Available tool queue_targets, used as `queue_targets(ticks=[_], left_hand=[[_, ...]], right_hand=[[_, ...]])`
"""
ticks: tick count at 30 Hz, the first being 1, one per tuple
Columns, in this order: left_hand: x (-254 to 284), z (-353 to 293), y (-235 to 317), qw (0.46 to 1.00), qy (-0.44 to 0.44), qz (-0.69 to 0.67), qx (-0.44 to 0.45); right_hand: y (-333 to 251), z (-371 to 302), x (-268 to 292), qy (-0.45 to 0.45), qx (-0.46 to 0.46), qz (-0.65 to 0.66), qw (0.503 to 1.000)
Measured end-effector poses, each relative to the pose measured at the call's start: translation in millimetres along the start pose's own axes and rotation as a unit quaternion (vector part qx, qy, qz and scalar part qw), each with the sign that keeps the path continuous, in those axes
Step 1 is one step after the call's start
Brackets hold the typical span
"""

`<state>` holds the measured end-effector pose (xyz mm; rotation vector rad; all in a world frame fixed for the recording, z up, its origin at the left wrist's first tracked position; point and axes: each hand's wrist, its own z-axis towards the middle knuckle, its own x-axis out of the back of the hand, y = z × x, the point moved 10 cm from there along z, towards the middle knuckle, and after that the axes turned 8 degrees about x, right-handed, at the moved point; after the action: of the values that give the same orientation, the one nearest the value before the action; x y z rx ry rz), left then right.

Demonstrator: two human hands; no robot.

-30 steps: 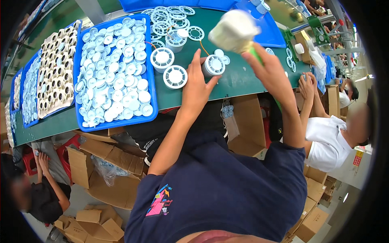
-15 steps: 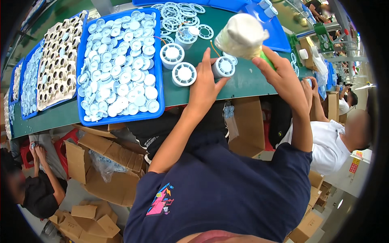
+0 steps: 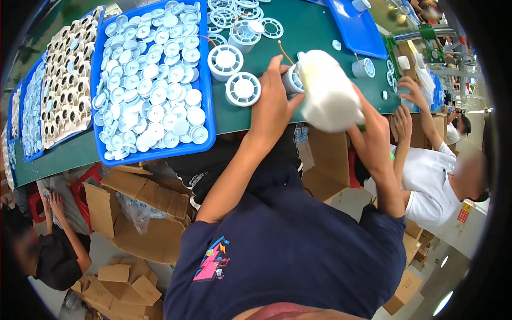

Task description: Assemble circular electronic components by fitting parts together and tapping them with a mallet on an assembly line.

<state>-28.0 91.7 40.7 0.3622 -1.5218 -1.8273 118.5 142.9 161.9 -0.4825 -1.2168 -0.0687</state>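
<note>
My left hand (image 3: 268, 109) is wrapped round a light-blue slotted round plastic housing (image 3: 291, 82) standing on the green table, with an orange wire rising beside it. In my right hand (image 3: 372, 141) is a mallet (image 3: 328, 93) whose bulky head is wrapped in white material; only a sliver of its green handle shows. From this view the mallet head covers part of the housing, and I cannot tell whether they touch. Left of my left hand stand two similar housings, one nearer (image 3: 243, 89) and one farther (image 3: 224, 61).
A blue tray (image 3: 160, 156) heaped with pale-blue discs (image 3: 154, 90) lies at the left, beside a pulp tray (image 3: 69, 80) of small parts. Slotted rings (image 3: 272, 28) lie at the back. At right, a co-worker's hands (image 3: 412, 93) reach over the table. An open cardboard box (image 3: 146, 237) stands below.
The mallet has swung down and toward me, from above the table to over the held housing. My left hand keeps its grip. The co-worker's hand has reached out over the table.
</note>
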Motion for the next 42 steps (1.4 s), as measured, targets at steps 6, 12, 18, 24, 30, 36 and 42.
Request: queue_targets(ticks=[6, 12, 18, 24, 30, 36, 42], left_hand=[[-4, 1, -4, 1.000, -0.004, 0.009, 0.013], [-2, -1, -2, 1.000, -0.006, 0.008, 0.016], [-6, -1, -4, 0.999, -0.025, 0.015, 0.021], [-2, -2, 2, 1.000, -0.013, 0.001, -0.017], [5, -22, 55, 0.973, 0.016, 0.017, -0.232], [-48, -48, 56, 0.947, -0.185, 0.004, -0.263], [-81, -32, 31, 0.978, -0.112, 0.127, -0.125]], right_hand=[[25, -41, -40, -0.081, -0.030, -0.031, 0.996], [70, -92, -66, 0.013, -0.102, 0.103, 0.989], [88, -117, -74, 0.241, -0.167, 0.344, 0.892], [111, -72, -47, 0.123, -0.259, 0.168, 0.943], [131, -39, -33, 0.201, -0.245, 0.111, 0.942], [144, -6, -48, 0.203, -0.100, -0.169, 0.959], [104, 44, -27, 0.282, -0.021, -0.028, 0.959]])
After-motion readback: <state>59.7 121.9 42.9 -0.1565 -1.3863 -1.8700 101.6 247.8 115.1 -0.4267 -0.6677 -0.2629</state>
